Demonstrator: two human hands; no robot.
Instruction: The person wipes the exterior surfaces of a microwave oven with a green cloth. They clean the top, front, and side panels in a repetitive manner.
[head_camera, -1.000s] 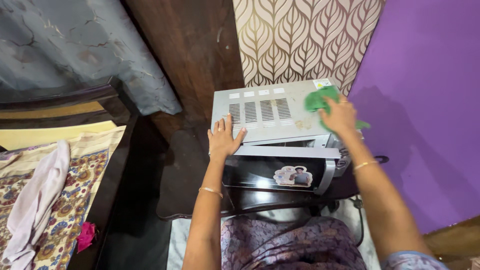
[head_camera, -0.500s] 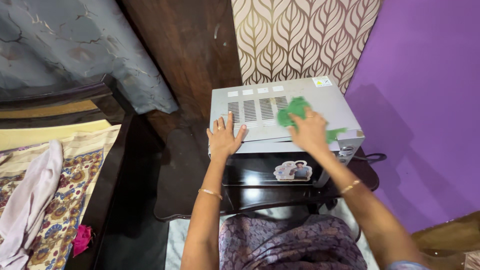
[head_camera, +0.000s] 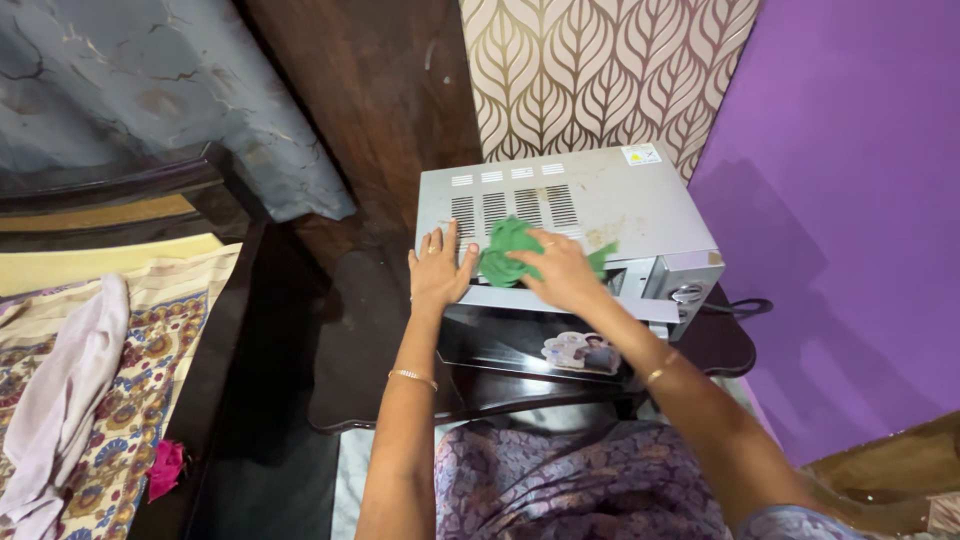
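- Green cloth (head_camera: 505, 255): crumpled, lies on top of the silver microwave (head_camera: 600, 205), at front-left part of the top, partly over the vent slots (head_camera: 505, 210).
- Right hand (head_camera: 558, 272): palm down on the cloth, fingers (head_camera: 530, 250) curled over it and pressing it to the metal; a bit of cloth shows also at the right side of the hand. Thin bracelet on the wrist.
- Left hand (head_camera: 437, 268): flat on the front-left corner of the microwave top, fingers spread wide, holding nothing. It is just beside the cloth, abt touching it. Bracelet on this wrist too.
- Microwave: top has some brown stains near the right-front; small sticker at the back-right corner; knob on the right of the front. The dark door (head_camera: 530, 345) has a picture sticker; whether it is fully closed I cannot tell.
- Microwave stands on a dark wood bench (head_camera: 360, 340) w/ rounded edge, in the corner.
- Behind: wall w/ gold leaf pattern (head_camera: 600, 70); purple wall (head_camera: 860, 200) at right; a black cable near the bench at right.
- Left side: bed w/ flower-pattern sheet (head_camera: 130, 400), a pale pink cloth (head_camera: 60, 400) lying on it, a small bright pink thing (head_camera: 165, 468) at its edge.
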